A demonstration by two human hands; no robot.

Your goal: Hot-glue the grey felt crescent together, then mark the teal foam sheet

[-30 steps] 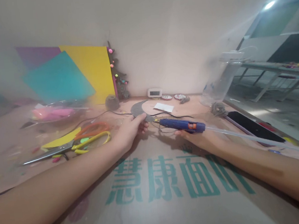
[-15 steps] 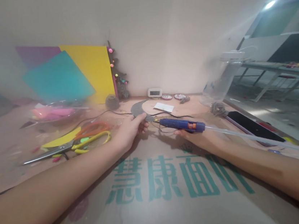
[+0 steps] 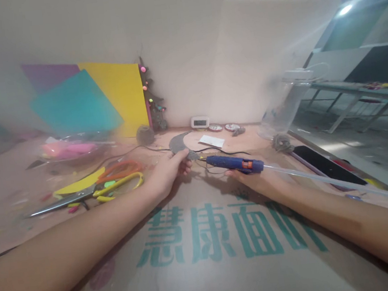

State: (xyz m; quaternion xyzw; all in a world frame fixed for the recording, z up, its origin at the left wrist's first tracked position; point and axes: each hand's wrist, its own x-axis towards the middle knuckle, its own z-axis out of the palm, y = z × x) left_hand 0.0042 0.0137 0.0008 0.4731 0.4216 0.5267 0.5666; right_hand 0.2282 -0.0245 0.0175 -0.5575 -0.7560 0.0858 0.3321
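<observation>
Between the thumb and fingers of my left hand [image 3: 172, 171] is a grey crescent-shaped piece [image 3: 178, 142], pinched near its lower end, its other tip curving up and away. My right hand [image 3: 247, 179] grips a dark blue glue gun [image 3: 229, 162] from below. A long clear glue stick [image 3: 325, 179] sticks out of the gun's back end toward the right. The gun's nozzle points left, at the lower end of the crescent; whether it touches cannot be made out. Most fingers of my right hand are hidden behind the gun.
On the left lie scissors [image 3: 117, 185] with yellow and orange handles, and a bowl [image 3: 74, 148] of pink pieces. Coloured sheets [image 3: 127, 97] lean on the wall. A small digital clock [image 3: 200, 122], a white card [image 3: 211, 141], a grey yarn ball [image 3: 145, 135], a phone [image 3: 327, 164] and a clear jug [image 3: 284, 106] stand around.
The view has shifted slightly. Both hands keep their places, the crescent still pinched in the left and the glue gun still held at its lower end.
</observation>
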